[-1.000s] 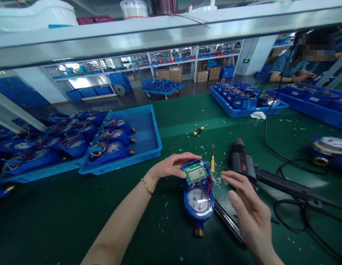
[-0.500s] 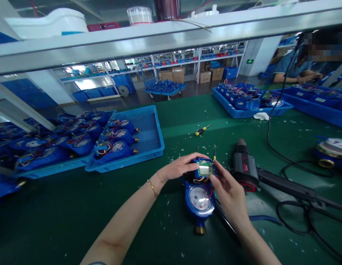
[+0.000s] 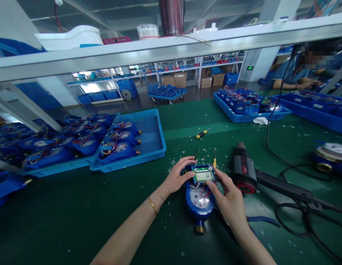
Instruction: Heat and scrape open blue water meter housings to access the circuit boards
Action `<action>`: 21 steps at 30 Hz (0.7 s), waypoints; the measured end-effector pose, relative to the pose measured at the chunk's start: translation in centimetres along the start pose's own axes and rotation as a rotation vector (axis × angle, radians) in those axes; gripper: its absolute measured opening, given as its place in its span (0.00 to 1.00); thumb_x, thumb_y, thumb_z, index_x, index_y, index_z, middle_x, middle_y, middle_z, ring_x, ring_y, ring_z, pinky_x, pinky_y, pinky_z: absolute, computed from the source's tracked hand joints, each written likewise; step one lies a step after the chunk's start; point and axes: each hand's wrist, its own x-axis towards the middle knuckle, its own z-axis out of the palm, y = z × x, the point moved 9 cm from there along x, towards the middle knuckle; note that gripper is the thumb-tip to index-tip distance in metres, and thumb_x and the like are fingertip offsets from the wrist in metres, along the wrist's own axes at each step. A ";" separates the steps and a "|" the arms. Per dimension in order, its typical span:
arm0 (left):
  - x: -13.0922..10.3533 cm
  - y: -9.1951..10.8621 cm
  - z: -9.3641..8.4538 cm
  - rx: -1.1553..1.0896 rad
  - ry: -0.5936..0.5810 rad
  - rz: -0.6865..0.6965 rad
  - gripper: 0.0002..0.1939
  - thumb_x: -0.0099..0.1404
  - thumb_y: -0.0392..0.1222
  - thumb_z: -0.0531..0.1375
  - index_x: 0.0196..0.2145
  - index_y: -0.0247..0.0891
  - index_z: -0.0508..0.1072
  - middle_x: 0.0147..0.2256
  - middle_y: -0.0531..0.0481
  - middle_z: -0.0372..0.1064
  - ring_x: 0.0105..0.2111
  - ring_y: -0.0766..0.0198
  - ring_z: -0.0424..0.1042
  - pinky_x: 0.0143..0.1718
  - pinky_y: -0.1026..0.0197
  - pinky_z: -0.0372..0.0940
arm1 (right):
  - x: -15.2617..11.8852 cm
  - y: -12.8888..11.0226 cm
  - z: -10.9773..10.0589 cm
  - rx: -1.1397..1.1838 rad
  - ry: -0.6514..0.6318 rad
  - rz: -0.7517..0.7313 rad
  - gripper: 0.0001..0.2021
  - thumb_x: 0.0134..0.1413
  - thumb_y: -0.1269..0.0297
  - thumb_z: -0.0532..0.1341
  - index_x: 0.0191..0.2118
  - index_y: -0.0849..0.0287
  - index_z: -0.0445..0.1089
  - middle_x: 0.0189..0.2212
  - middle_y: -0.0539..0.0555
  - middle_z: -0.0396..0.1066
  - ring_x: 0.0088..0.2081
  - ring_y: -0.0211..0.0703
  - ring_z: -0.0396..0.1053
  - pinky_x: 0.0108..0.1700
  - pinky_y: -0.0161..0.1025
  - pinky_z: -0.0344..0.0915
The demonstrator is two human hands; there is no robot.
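The green table (image 3: 77,221) forms the work surface. A pale shelf beam (image 3: 104,57) spans the view above its far side. On the left side of the table, a blue tray (image 3: 150,129) contains three meters (image 3: 122,147) with exposed wires; a fuller blue tray (image 3: 63,166) adjoins it. Another loaded tray (image 3: 242,117) sits at the far right. The heat gun (image 3: 244,167) lies to the right of my hands, its nozzle directed away from me.

The blue water meter (image 3: 200,208) is on the table in front of me, between my forearms, with its brass end (image 3: 200,230) toward me. My two hands are apart, one at each side of the circuit board (image 3: 197,170) at the meter's far end. My left hand (image 3: 176,176) is partly open, with its thumb at the board's left edge. My right hand (image 3: 228,195) grips the board's near right corner between thumb and fingers. One screwdriver (image 3: 203,133) lies beyond the board; a yellow-handled screwdriver (image 3: 214,162) lies just past its right corner. The small display (image 3: 204,176) faces up and shows digits. Red wires (image 3: 204,192) run beside the dial.
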 end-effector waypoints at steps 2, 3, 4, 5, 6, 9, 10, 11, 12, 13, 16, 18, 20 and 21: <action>-0.1 -0.7 -0.1 -0.018 0.056 -0.040 0.21 0.68 0.58 0.60 0.48 0.41 0.76 0.58 0.42 0.68 0.60 0.48 0.65 0.64 0.46 0.57 | 0.1 -0.2 0.1 0.000 -0.013 0.001 0.28 0.53 0.47 0.65 0.54 0.60 0.73 0.51 0.60 0.71 0.52 0.52 0.70 0.59 0.53 0.65; -0.1 -1.0 -0.1 -0.027 0.085 -0.061 0.20 0.68 0.58 0.59 0.46 0.40 0.77 0.57 0.42 0.69 0.60 0.49 0.65 0.64 0.46 0.57 | 0.1 -0.3 0.1 0.000 -0.021 0.006 0.27 0.53 0.46 0.65 0.53 0.60 0.73 0.49 0.60 0.72 0.48 0.51 0.70 0.56 0.52 0.67; -0.2 -1.2 -0.1 -0.037 0.111 -0.084 0.19 0.68 0.58 0.59 0.45 0.40 0.77 0.55 0.42 0.71 0.59 0.49 0.66 0.64 0.47 0.57 | 0.2 -0.3 0.2 0.001 -0.026 0.013 0.27 0.53 0.45 0.64 0.53 0.60 0.73 0.47 0.59 0.71 0.45 0.49 0.71 0.53 0.51 0.69; -0.2 -1.5 -0.1 -0.048 0.136 -0.109 0.19 0.68 0.57 0.59 0.45 0.40 0.77 0.54 0.43 0.71 0.58 0.50 0.67 0.63 0.47 0.57 | 0.2 -0.2 0.2 0.000 -0.025 0.023 0.27 0.53 0.45 0.64 0.53 0.60 0.74 0.47 0.59 0.71 0.43 0.48 0.71 0.50 0.50 0.70; -0.3 -1.8 0.0 -0.060 0.158 -0.137 0.19 0.68 0.57 0.60 0.45 0.40 0.76 0.53 0.43 0.72 0.57 0.50 0.67 0.62 0.48 0.58 | 0.2 -0.1 0.2 0.000 -0.020 0.033 0.28 0.53 0.44 0.64 0.53 0.60 0.74 0.47 0.59 0.70 0.42 0.47 0.70 0.49 0.49 0.70; -0.8 -3.0 0.2 -0.111 0.217 -0.250 0.22 0.65 0.57 0.62 0.48 0.39 0.74 0.52 0.41 0.72 0.54 0.49 0.70 0.59 0.49 0.62 | 0.2 0.7 0.2 0.003 0.013 0.078 0.33 0.52 0.42 0.63 0.58 0.59 0.70 0.51 0.60 0.67 0.44 0.47 0.70 0.49 0.47 0.70; -1.1 -3.4 0.3 -0.131 0.241 -0.293 0.23 0.65 0.58 0.62 0.49 0.38 0.72 0.52 0.40 0.71 0.54 0.49 0.70 0.58 0.48 0.62 | 0.2 1.2 0.2 0.007 0.027 0.101 0.35 0.52 0.41 0.63 0.61 0.59 0.67 0.51 0.60 0.67 0.45 0.48 0.70 0.48 0.47 0.71; -1.6 -3.8 0.3 -0.153 0.268 -0.336 0.25 0.65 0.60 0.61 0.50 0.37 0.71 0.53 0.38 0.70 0.55 0.48 0.69 0.59 0.48 0.62 | 0.1 1.7 0.1 0.012 0.040 0.128 0.38 0.53 0.40 0.62 0.63 0.60 0.64 0.52 0.61 0.68 0.46 0.48 0.71 0.48 0.46 0.71; -2.2 -4.1 0.2 -0.176 0.300 -0.377 0.27 0.66 0.61 0.59 0.52 0.36 0.69 0.55 0.37 0.68 0.57 0.47 0.67 0.60 0.48 0.60 | -0.2 2.3 -0.1 0.017 0.052 0.156 0.39 0.54 0.39 0.61 0.65 0.60 0.61 0.52 0.61 0.68 0.47 0.49 0.71 0.49 0.46 0.72; -3.0 -4.4 0.2 -0.200 0.333 -0.419 0.29 0.67 0.62 0.58 0.54 0.36 0.66 0.57 0.35 0.66 0.59 0.47 0.65 0.63 0.47 0.57 | -0.6 2.9 -0.2 0.022 0.057 0.183 0.40 0.55 0.39 0.60 0.65 0.60 0.60 0.52 0.61 0.69 0.48 0.49 0.71 0.49 0.46 0.72; -5.8 -4.6 0.5 -0.297 0.394 -0.545 0.37 0.64 0.63 0.61 0.61 0.36 0.60 0.63 0.32 0.59 0.65 0.45 0.58 0.67 0.45 0.50 | -2.7 4.4 -0.2 0.048 0.015 0.242 0.40 0.55 0.39 0.60 0.66 0.63 0.59 0.53 0.63 0.72 0.51 0.52 0.73 0.51 0.45 0.73; -7.6 -4.4 1.8 -0.399 0.378 -0.614 0.43 0.55 0.61 0.69 0.60 0.34 0.62 0.62 0.31 0.63 0.63 0.42 0.61 0.65 0.44 0.54 | -4.7 5.2 0.1 0.068 -0.033 0.263 0.40 0.56 0.40 0.60 0.66 0.63 0.59 0.54 0.63 0.72 0.53 0.53 0.73 0.50 0.44 0.74; -8.7 -4.0 3.8 -0.526 0.329 -0.654 0.42 0.46 0.58 0.74 0.53 0.31 0.71 0.55 0.32 0.71 0.57 0.41 0.69 0.60 0.45 0.62 | -6.4 5.1 0.1 0.062 -0.051 0.208 0.36 0.59 0.43 0.59 0.67 0.56 0.58 0.55 0.57 0.73 0.55 0.54 0.72 0.52 0.46 0.74; -9.0 -4.0 4.9 -0.591 0.304 -0.682 0.39 0.44 0.58 0.75 0.48 0.29 0.75 0.50 0.31 0.75 0.53 0.40 0.73 0.57 0.44 0.65 | -7.0 5.0 0.2 0.066 -0.080 0.179 0.35 0.57 0.43 0.61 0.67 0.52 0.60 0.54 0.55 0.73 0.56 0.56 0.71 0.53 0.47 0.74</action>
